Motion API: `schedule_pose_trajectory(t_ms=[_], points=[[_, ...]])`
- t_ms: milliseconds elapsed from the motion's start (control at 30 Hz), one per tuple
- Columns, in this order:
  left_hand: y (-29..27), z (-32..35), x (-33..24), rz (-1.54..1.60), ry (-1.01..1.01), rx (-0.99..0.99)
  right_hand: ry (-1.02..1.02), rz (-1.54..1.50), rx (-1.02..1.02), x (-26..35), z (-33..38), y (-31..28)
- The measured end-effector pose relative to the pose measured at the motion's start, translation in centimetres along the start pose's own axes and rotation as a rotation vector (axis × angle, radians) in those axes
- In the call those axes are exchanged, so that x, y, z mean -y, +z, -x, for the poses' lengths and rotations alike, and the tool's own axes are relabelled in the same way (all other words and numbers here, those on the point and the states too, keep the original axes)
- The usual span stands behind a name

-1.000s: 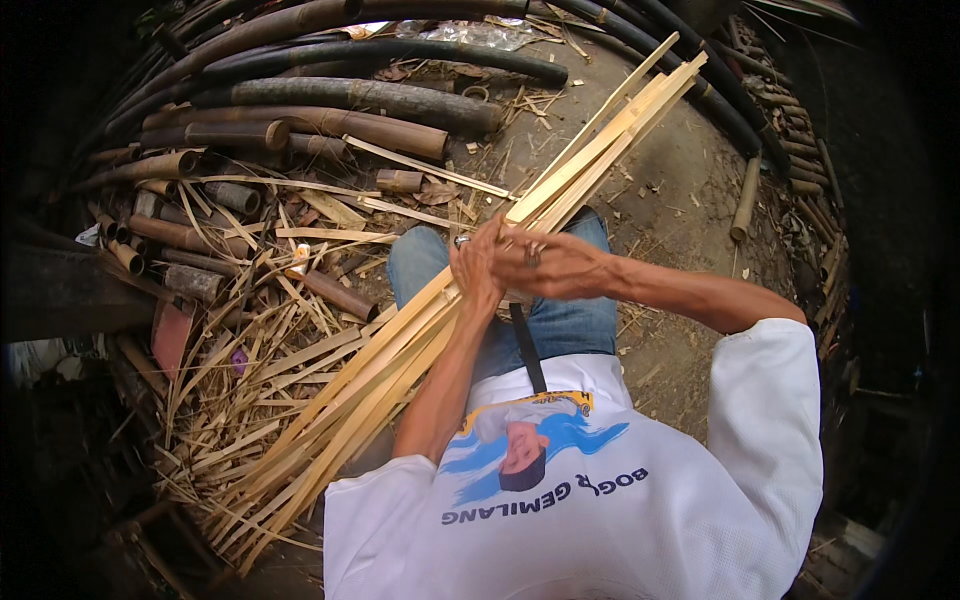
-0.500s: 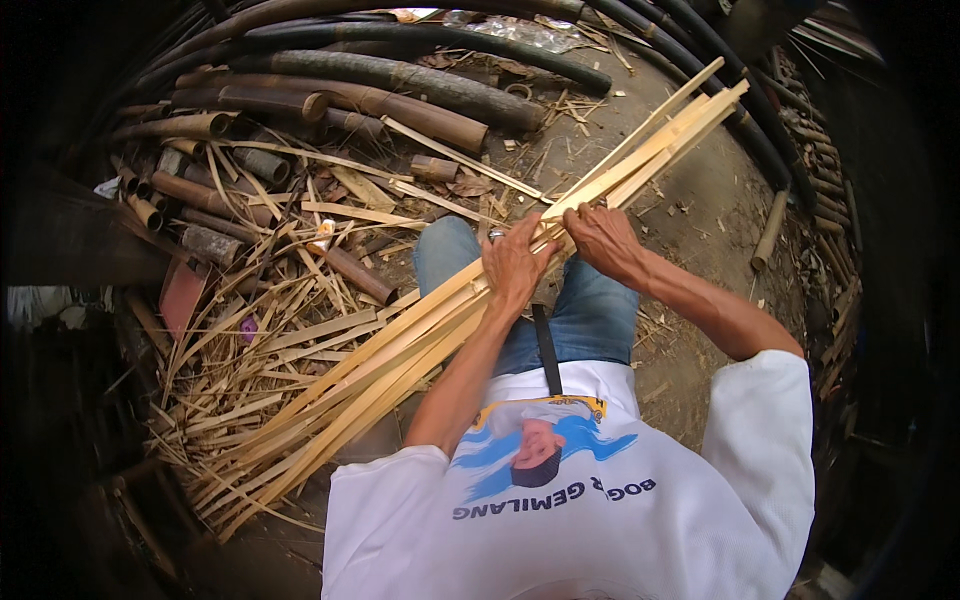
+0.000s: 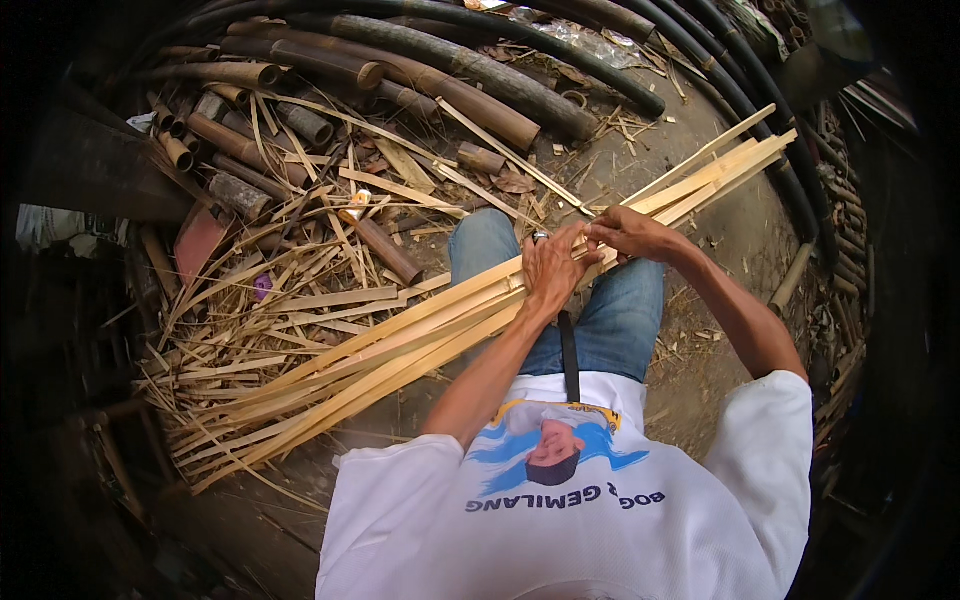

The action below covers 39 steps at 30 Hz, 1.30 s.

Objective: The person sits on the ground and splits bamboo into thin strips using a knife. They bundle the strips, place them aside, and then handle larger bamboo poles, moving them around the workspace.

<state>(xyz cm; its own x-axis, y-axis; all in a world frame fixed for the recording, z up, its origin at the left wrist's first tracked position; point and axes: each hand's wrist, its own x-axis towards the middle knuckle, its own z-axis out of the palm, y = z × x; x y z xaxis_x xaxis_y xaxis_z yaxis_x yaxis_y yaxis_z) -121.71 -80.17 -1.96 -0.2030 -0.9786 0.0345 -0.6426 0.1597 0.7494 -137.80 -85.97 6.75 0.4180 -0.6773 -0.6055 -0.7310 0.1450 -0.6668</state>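
Observation:
A long bundle of pale bamboo strips (image 3: 410,335) lies slantwise across my lap, from the lower left to the upper right. My left hand (image 3: 553,268) wraps over the bundle near its middle, a ring on one finger. Just to the right, my right hand (image 3: 628,235) is closed at the top of the bundle, its fingertips pinched close to my left fingers. Whether a thin tie sits between those fingertips is too small to tell. Beyond my right hand the strip ends fan apart, one thin strip (image 3: 700,155) standing off from the rest.
Cut bamboo tubes (image 3: 390,250) and a heap of loose strips and shavings (image 3: 230,350) cover the ground at left. Long dark bamboo poles (image 3: 480,65) curve along the far side. A short bamboo piece (image 3: 793,278) lies on the dirt floor at right.
My right hand has shifted from lying over the strips to a pinch close beside my left hand. My left hand keeps its hold. The whole view has shifted slightly.

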Motion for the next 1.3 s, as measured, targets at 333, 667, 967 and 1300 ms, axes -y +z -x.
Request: schedule_pose_trajectory(t_ms=[333, 667, 967, 1300], points=[[0.1, 0.0, 0.1, 0.004, 0.022, -0.041, -0.214, 0.695, -0.719, -3.5, 0.9, 3.1], [1.1, 0.6, 1.0, 0.004, 0.094, -0.128, -0.385, 0.9, -0.383, -1.6, 3.5, 5.3], [-0.4, 0.8, -0.6, 0.133, -0.076, -0.05, -0.288, 0.547, 0.111, 0.2, -5.2, -0.5], [-0.9, 0.8, -0.6, 0.09, -0.167, -0.074, -0.217, 0.66, -0.426, -2.0, -3.4, 1.7]])
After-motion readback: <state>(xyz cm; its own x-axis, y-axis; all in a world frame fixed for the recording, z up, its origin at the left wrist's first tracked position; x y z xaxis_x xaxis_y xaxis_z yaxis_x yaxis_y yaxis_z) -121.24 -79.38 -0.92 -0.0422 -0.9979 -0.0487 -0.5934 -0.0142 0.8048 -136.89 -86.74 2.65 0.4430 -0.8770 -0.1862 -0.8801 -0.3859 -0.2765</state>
